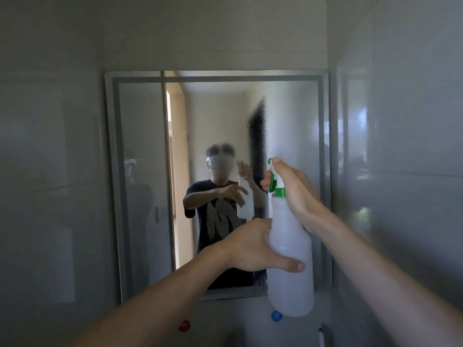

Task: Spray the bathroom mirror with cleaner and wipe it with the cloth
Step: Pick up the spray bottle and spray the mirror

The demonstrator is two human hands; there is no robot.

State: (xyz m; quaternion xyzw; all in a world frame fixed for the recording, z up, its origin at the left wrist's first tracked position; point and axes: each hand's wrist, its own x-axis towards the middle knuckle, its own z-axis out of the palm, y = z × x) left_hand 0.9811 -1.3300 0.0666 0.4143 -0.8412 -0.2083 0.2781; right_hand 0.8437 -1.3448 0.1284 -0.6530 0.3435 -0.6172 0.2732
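The mirror (140, 171) hangs on the wall straight in front of you, framed in grey, and its right half carries a hazy film (290, 126) that looks like fresh spray, with a dark streak (258, 136) of beaded droplets along the film's left edge. The left half of the glass looks clear and shows your reflection (220, 204) standing in a doorway. You hold a white spray bottle (290, 259) upright between yourself and the lower right part of the mirror, near the glass but not touching it. Your right hand (293, 189) is curled round the bottle's neck, with fingers wrapped over the green trigger head (274, 181); whether the trigger is squeezed cannot be told. Your left hand (253, 246) grips the bottle's body from the left, thumb pressed across the front. Judging by this, spraying is under way and perhaps half covered, with the left side left to wet. Wiping has not begun, and no cloth is in view. Below the mirror sit a red knob (184, 325) and a blue knob (276, 316), with glossy grey wall tiles (413, 146) on either side.
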